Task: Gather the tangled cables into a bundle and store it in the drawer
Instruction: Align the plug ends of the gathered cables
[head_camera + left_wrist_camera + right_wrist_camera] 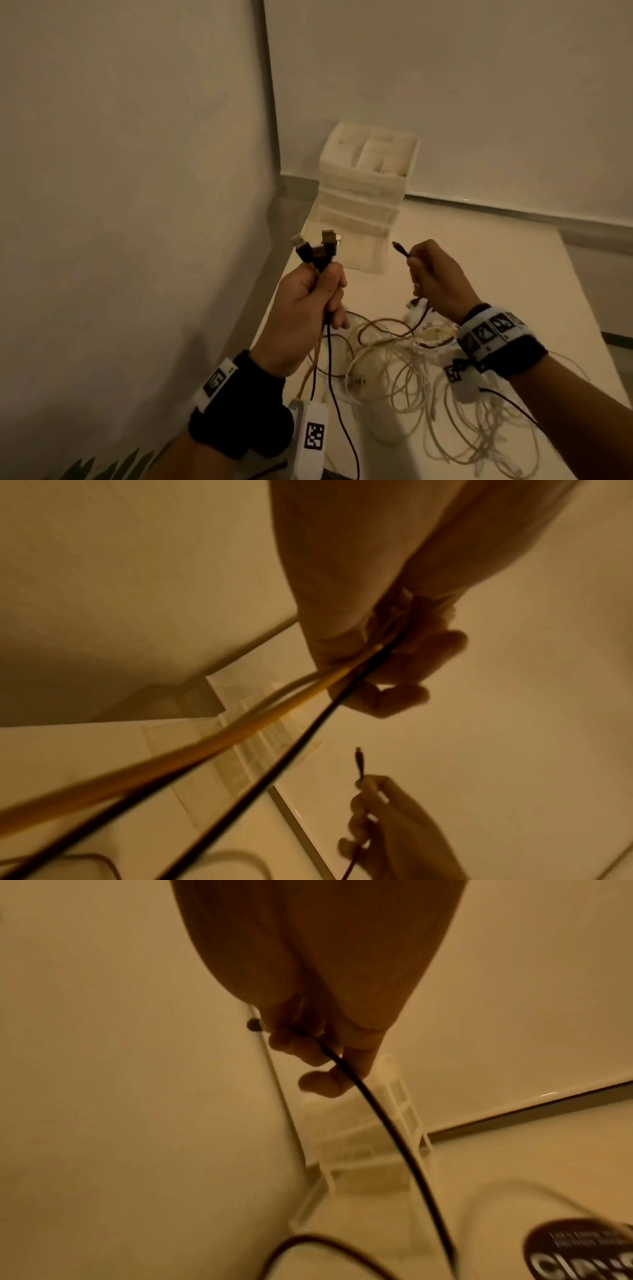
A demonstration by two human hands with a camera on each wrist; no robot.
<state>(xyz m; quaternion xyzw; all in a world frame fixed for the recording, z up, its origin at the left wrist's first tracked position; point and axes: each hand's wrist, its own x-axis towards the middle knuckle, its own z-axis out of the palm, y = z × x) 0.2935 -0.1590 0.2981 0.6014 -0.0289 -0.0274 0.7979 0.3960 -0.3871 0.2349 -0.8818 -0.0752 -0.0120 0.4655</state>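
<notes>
My left hand point(318, 291) is raised above the table and grips several cable ends, dark and yellow; their USB plugs point(77, 251) stick up out of my fist. In the left wrist view the yellow and black cables point(240, 734) run taut out of that hand point(394, 669). To the right, my right hand point(431, 274) grips a thin dark cable point(377, 1118) whose small plug point(399, 248) points up and left. A tangle of white and dark cables point(411, 363) lies on the white table below both hands. The white drawer unit point(363, 202) stands at the back, its drawers closed.
The white table point(496, 260) sits in a corner, with walls on the left and behind. A white adapter block point(466, 390) lies among the cables under my right wrist. The table's left edge runs close below my left hand.
</notes>
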